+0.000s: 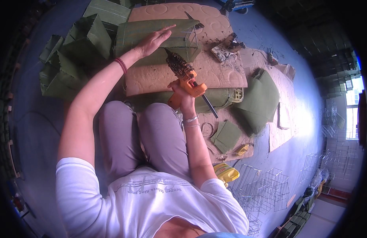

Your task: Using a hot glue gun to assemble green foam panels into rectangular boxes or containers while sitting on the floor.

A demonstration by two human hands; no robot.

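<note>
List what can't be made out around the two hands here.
All in the head view:
Underside of the left hand: hidden by its back.
Front of the orange plastic glue gun: under dark clumped residue.
Left part of the thin metal wire frame: covered by green fabric.

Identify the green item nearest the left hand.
The green cover on the wire frame, directly under the left hand. The green bags on the left and the green sheets on the right are farther away.
</note>
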